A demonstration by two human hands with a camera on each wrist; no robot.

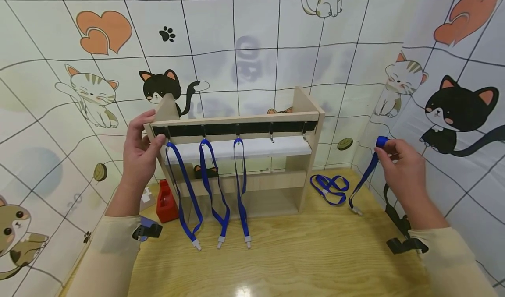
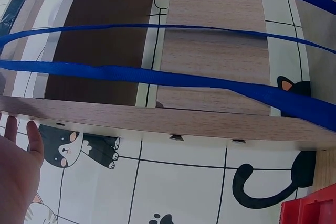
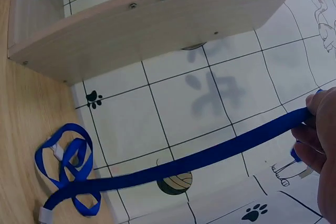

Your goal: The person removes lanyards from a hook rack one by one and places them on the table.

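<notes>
My right hand [image 1: 406, 165] pinches a blue lanyard [image 1: 368, 170] near its upper end. The strap slants down to a pale clip [image 1: 356, 210] close over the table. My left hand [image 1: 142, 152] grips the upper left corner of a wooden rack [image 1: 244, 178], thumb at the front and fingers by the side panel. In the left wrist view, two fingers [image 2: 34, 137] meet that panel's edge. Three blue lanyards [image 1: 185, 187] hang by their loops from hooks on the rack's black strip [image 1: 221, 129]; the two hooks at the right hold nothing.
Another blue lanyard [image 1: 329, 189] lies coiled on the wooden table [image 1: 276, 257], right of the rack. A red holder [image 1: 166, 203] stands by the rack's left side. Behind everything is a white gridded wall covering [image 1: 256, 25] with cat drawings.
</notes>
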